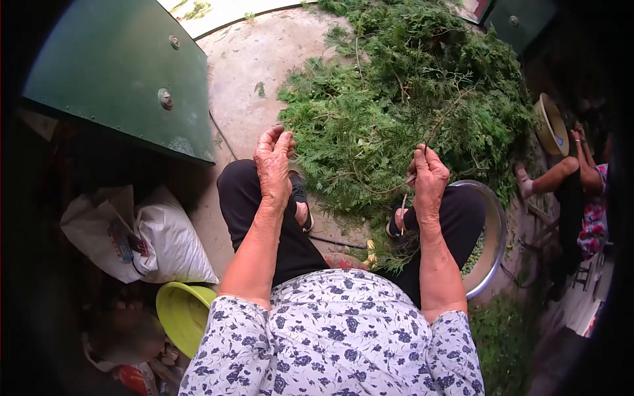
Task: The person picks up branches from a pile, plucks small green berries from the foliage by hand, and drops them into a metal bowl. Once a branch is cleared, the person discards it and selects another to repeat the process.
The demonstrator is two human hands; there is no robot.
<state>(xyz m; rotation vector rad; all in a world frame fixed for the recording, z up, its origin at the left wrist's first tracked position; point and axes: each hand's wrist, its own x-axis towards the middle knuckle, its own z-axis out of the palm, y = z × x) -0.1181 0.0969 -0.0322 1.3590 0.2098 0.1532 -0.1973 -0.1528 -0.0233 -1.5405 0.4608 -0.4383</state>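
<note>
Right grip (429,179): closed on a thin twig (441,122). Left grip (274,165): raised, fingers loose, empty. Green branch pile (396,86) on concrete floor (244,66). Metal bowl (494,231) beside right knee. Yellow bowl (179,315) and white sacks (165,237) at left.

The person wears a white short-sleeved blouse (333,330) printed with dark blue flowers, black trousers (247,198) and a dark slipper (298,188), with forearms, left hand (274,168) and right hand (429,181) uncovered and creased.
</note>
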